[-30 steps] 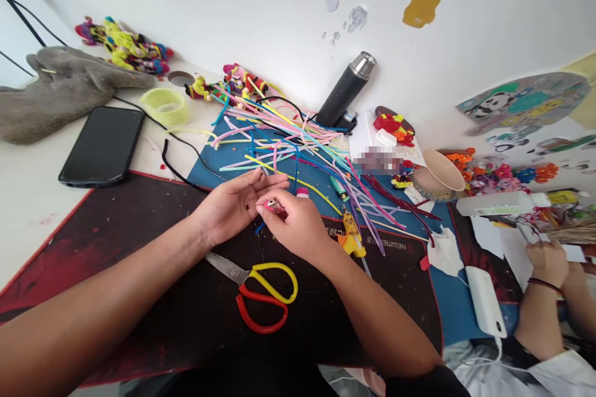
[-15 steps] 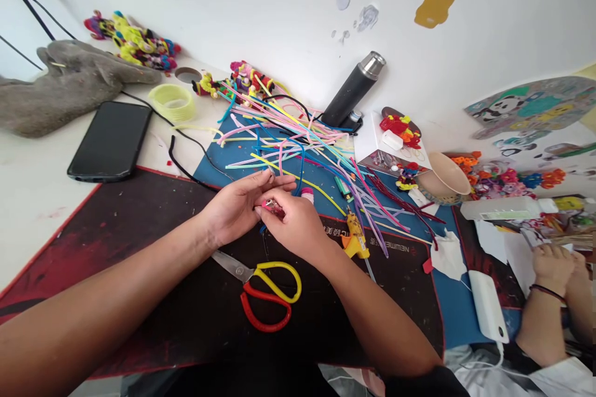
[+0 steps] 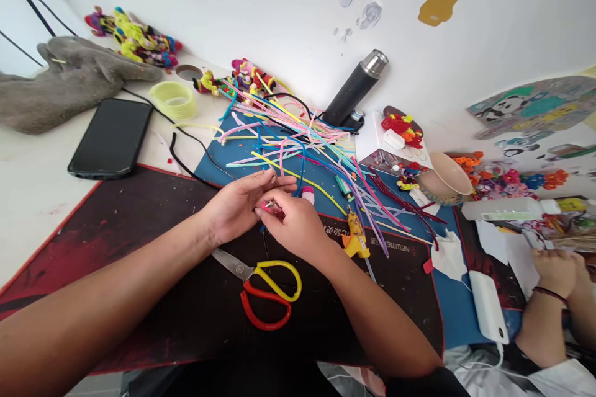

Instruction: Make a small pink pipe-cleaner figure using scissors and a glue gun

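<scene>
My right hand [image 3: 295,226] is closed around a small red piece [image 3: 272,208] with a shiny part, pinched between thumb and fingers. Beside it, my left hand [image 3: 239,205] is palm up with its fingers partly curled, touching the right hand's fingertips; whether it holds anything small at its fingertips is too small to tell. Scissors [image 3: 270,288] with one yellow and one red handle lie under my wrists on the dark mat [image 3: 186,304]. Behind my hands spreads a pile of colourful pipe cleaners [image 3: 288,130]. A yellow glue gun [image 3: 356,237] lies to the right.
A black phone [image 3: 110,138], a yellow-green coil [image 3: 174,100] and a grey cloth [image 3: 69,84] are at the left. Behind stands a tilted black thermos [image 3: 349,93]. A bowl [image 3: 446,177], white power bank [image 3: 487,304] and another person's hands [image 3: 559,273] are at the right.
</scene>
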`<control>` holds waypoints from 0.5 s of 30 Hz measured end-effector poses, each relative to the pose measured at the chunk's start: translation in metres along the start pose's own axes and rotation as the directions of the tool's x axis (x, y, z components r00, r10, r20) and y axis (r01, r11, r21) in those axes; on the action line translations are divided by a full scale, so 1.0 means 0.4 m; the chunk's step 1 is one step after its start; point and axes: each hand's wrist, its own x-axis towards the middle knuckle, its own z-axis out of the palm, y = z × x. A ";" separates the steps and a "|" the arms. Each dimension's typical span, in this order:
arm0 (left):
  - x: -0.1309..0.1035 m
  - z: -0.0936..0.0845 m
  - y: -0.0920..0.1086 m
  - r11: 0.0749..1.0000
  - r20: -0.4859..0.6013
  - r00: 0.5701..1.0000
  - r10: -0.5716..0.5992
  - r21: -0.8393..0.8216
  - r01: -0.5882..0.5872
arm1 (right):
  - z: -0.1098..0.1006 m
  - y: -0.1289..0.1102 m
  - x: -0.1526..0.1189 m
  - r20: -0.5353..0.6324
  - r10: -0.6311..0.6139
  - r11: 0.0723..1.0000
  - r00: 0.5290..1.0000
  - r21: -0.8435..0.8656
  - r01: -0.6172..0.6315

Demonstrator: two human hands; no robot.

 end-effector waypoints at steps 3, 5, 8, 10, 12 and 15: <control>0.002 -0.004 -0.001 1.000 0.006 1.000 -0.010 0.002 0.010 | 0.000 0.002 -0.002 -0.006 0.000 0.999 1.000 0.041 0.000; 0.004 -0.005 -0.002 1.000 0.010 1.000 -0.009 -0.002 0.009 | 0.001 0.006 -0.004 -0.023 0.004 0.998 1.000 0.067 -0.003; 0.004 -0.003 -0.004 1.000 0.002 1.000 0.001 -0.013 0.000 | 0.002 0.012 -0.007 -0.050 0.007 0.996 0.999 0.085 -0.002; 0.003 0.002 -0.003 1.000 -0.009 1.000 0.001 -0.022 -0.001 | 0.003 0.015 -0.009 -0.053 0.003 0.995 0.999 0.098 0.002; 0.000 0.007 0.000 1.000 -0.019 1.000 -0.004 -0.028 0.004 | 0.005 0.017 -0.010 -0.048 0.002 0.994 0.999 0.112 0.003; -0.003 0.012 0.004 0.999 -0.026 1.000 -0.011 -0.031 0.011 | 0.008 0.020 -0.012 -0.056 0.004 0.992 0.998 0.126 0.003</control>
